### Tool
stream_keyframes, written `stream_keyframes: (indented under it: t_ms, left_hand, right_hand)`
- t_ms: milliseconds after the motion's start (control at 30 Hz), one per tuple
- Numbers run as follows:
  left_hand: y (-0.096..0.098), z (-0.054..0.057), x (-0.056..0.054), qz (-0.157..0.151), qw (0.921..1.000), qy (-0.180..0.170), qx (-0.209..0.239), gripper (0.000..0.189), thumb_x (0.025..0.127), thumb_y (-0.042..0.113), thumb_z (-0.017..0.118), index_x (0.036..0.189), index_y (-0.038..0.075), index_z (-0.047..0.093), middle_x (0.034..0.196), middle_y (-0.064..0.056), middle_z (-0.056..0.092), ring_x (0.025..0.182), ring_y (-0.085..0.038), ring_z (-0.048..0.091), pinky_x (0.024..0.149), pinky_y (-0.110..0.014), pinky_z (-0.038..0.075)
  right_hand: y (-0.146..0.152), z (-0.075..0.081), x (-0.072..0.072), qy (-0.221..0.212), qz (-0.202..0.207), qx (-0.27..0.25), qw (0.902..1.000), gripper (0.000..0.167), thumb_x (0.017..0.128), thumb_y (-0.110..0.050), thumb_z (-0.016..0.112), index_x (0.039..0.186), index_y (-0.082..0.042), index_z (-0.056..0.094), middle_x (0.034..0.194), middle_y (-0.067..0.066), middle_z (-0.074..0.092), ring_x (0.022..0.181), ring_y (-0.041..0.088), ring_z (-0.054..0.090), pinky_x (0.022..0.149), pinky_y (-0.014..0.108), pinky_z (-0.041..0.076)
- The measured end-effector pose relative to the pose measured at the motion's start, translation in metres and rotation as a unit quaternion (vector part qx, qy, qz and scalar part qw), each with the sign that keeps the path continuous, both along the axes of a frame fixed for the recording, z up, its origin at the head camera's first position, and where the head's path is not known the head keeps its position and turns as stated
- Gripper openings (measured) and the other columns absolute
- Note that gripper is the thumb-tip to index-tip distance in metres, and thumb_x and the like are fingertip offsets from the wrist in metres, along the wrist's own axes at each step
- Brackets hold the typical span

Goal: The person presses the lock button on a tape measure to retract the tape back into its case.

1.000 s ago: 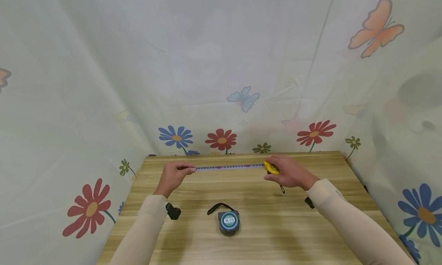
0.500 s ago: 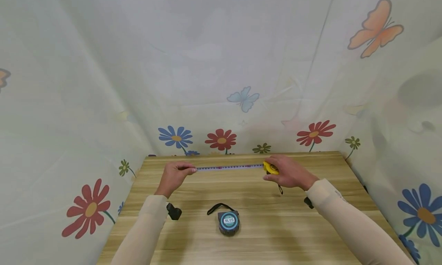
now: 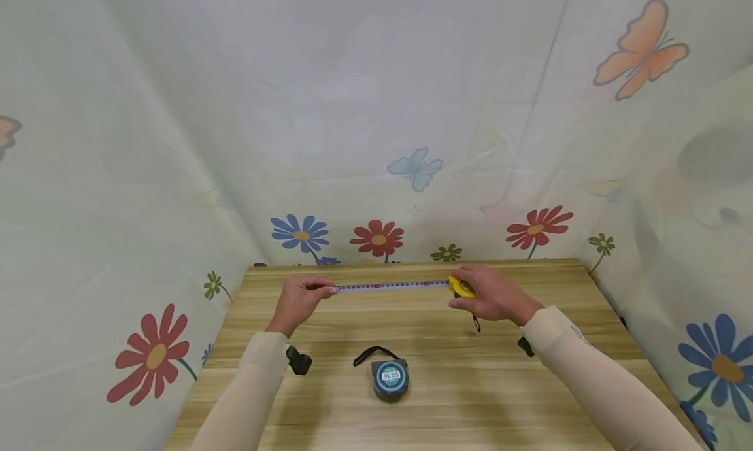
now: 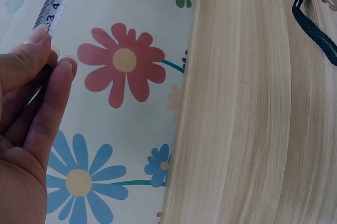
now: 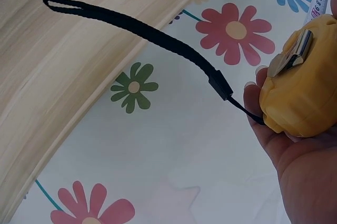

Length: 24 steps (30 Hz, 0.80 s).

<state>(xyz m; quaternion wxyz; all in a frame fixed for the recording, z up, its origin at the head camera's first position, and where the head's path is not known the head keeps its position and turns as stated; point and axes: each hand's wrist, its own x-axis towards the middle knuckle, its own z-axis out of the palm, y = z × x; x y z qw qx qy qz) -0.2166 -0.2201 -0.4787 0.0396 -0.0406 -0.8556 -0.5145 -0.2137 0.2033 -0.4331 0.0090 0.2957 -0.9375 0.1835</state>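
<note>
My right hand (image 3: pixel 493 293) grips a yellow tape measure (image 3: pixel 461 286) near the far side of the table. From its case a white blade (image 3: pixel 394 285) with printed numbers stretches leftward. Thumb and fingertips of my left hand (image 3: pixel 300 302) pinch the blade's free end, low numbers showing just past the thumb in the left wrist view. The blade looks straight and held above the tabletop. In the right wrist view, a metal clip (image 5: pixel 292 53) shows on the case, and a black wrist strap (image 5: pixel 142 32) dangles from it. The blade's very tip is hidden by my fingers.
A second tape measure (image 3: pixel 390 379), grey with a blue ring, lies on the wooden table (image 3: pixel 341 412) nearer me, its black strap (image 3: pixel 370 353) looped behind it. White cloth (image 3: pixel 329 111) printed with flowers and butterflies surrounds the table at the back and sides.
My left hand has shifted slightly right with the blade's end, and the blade's marks have moved the same way. The stretch of blade between the hands is a little shorter; my right hand barely moved.
</note>
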Motion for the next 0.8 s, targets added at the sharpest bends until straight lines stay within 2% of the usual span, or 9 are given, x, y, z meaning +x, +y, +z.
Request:
stream_keyframes:
  t_ms: [467,800]
  left_hand:
    - [0.0026,0.0006,0.0002,-0.011,0.9999,0.004,0.007,0.01,0.093,0.025,0.08,0.101,0.02,0.084,0.105,-0.004,0.081,0.095,-0.019,0.075,0.092,-0.051,0.061]
    - [0.0055,0.0022,0.0013,-0.008,0.9999,0.008,0.004,0.01,0.092,0.025,0.081,0.1,0.02,0.084,0.103,-0.003,0.081,0.094,-0.018,0.075,0.088,-0.042,0.062]
  right_hand:
    - [-0.0011,0.0015,0.0017,0.002,0.0,0.0,1.0,0.056,0.093,-0.037,0.079,0.136,-0.004,0.064,0.113,0.005,0.067,0.089,0.015,0.055,0.083,0.036,0.052]
    - [-0.0008,0.0025,0.0025,0.0,0.004,-0.006,1.0,0.055,0.093,-0.036,0.079,0.135,-0.004,0.064,0.113,0.005,0.067,0.089,0.015,0.055,0.082,0.036,0.052]
